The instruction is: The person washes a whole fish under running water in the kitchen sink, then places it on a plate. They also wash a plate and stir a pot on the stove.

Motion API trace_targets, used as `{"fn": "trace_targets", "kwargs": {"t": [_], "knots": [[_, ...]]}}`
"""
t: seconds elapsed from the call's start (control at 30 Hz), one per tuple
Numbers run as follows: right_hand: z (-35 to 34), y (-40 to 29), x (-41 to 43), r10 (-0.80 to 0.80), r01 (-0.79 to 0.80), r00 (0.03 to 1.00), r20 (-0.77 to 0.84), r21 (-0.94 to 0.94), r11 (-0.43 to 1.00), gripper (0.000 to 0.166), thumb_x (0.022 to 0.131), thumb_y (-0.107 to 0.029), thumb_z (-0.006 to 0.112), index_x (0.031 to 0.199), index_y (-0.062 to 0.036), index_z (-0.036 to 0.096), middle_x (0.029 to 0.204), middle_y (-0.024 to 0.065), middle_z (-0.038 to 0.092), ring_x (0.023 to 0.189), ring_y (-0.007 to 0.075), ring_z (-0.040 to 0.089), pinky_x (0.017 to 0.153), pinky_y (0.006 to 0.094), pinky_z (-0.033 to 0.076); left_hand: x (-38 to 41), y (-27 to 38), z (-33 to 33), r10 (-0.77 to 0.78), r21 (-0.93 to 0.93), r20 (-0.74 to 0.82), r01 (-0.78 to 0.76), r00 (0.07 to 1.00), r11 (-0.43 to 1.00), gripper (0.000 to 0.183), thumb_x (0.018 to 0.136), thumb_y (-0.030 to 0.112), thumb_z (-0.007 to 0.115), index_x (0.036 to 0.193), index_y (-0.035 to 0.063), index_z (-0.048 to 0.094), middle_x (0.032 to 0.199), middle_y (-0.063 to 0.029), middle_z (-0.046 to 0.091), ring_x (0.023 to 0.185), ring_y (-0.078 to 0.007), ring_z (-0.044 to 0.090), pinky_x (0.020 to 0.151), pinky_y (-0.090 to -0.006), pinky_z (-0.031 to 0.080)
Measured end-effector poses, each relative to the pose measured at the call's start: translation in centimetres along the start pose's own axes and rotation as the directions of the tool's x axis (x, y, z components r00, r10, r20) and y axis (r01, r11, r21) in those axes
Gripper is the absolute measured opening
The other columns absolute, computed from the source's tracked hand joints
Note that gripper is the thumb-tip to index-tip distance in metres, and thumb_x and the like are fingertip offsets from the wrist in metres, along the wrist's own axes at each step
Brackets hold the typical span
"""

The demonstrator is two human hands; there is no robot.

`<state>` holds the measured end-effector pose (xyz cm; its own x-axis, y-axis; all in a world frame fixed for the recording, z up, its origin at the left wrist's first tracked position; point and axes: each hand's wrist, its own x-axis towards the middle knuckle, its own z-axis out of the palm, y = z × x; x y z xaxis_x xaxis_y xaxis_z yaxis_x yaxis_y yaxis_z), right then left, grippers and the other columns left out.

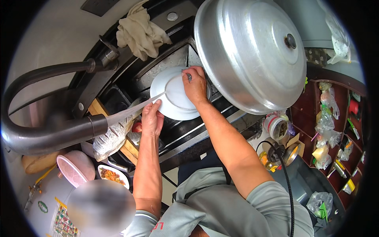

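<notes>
A white plate [177, 97] is held over the black sink [171, 65], its ringed underside seeming to face up. My left hand [152, 118] grips the plate's near left rim, thumb on top. Against the right part of the plate, my right hand [195, 84] presses a small metallic scouring pad [189, 77], mostly hidden by the fingers. Water streams onto the plate from the dark pull-down faucet [99, 124] on the left. A scored whole fish [111, 139] lies left of my left hand, across a wooden board [130, 149].
A large domed aluminium lid [251, 56] stands right of the plate. A beige cloth [142, 32] hangs behind the sink. At lower left are a pink basket [80, 166] and a white dish with chopped food [114, 177]. Jars [276, 127] and a compartmented drawer [334, 130] are at right.
</notes>
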<state>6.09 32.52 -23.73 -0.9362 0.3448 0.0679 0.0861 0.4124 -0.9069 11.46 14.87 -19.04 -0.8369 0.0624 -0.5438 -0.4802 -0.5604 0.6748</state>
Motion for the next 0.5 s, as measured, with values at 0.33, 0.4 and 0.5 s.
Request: {"fn": "trace_targets", "kwargs": {"t": [0.33, 0.4, 0.5], "knots": [[-0.5, -5.3, -5.1, -0.246, 0.222, 0.936, 0.251, 0.123, 0.967, 0.011, 0.081, -0.004, 0.070, 0.092, -0.0012, 0.068, 0.101, 0.0147, 0.062, 0.099, 0.0353, 0.059, 0.088, 0.0433, 0.049, 1.5, 0.8, -0.5, -0.104, 0.052, -0.175, 0.115, 0.979, 0.992, 0.031, 0.096, 0.016, 0.065, 0.123, 0.0014, 0.059, 0.113, -0.0102, 0.067, 0.102, -0.0200, 0.066, 0.089, -0.0352, 0.055], [-0.7, -5.0, -5.2, -0.312, 0.277, 0.906, 0.285, 0.157, 0.948, 0.007, 0.080, -0.003, 0.069, 0.086, -0.0006, 0.067, 0.096, 0.0140, 0.062, 0.095, 0.0360, 0.058, 0.085, 0.0448, 0.049, 1.0, 0.8, -0.6, -0.085, 0.045, -0.171, 0.094, 0.982, 0.995, 0.031, 0.096, 0.016, 0.065, 0.123, 0.0013, 0.058, 0.113, -0.0100, 0.067, 0.104, -0.0201, 0.065, 0.091, -0.0356, 0.054], [0.5, 0.0, -1.2, -0.299, 0.306, 0.940, 0.166, -0.019, 0.952, 0.007, 0.085, -0.007, 0.067, 0.088, -0.0014, 0.069, 0.096, 0.0155, 0.064, 0.093, 0.0338, 0.061, 0.086, 0.0415, 0.050, 0.4, 0.5, -0.3, -0.072, 0.020, -0.150, 0.076, 0.986, 0.997, 0.033, 0.097, 0.016, 0.064, 0.125, 0.0007, 0.058, 0.118, -0.0103, 0.066, 0.107, -0.0207, 0.064, 0.096, -0.0365, 0.053]]}}
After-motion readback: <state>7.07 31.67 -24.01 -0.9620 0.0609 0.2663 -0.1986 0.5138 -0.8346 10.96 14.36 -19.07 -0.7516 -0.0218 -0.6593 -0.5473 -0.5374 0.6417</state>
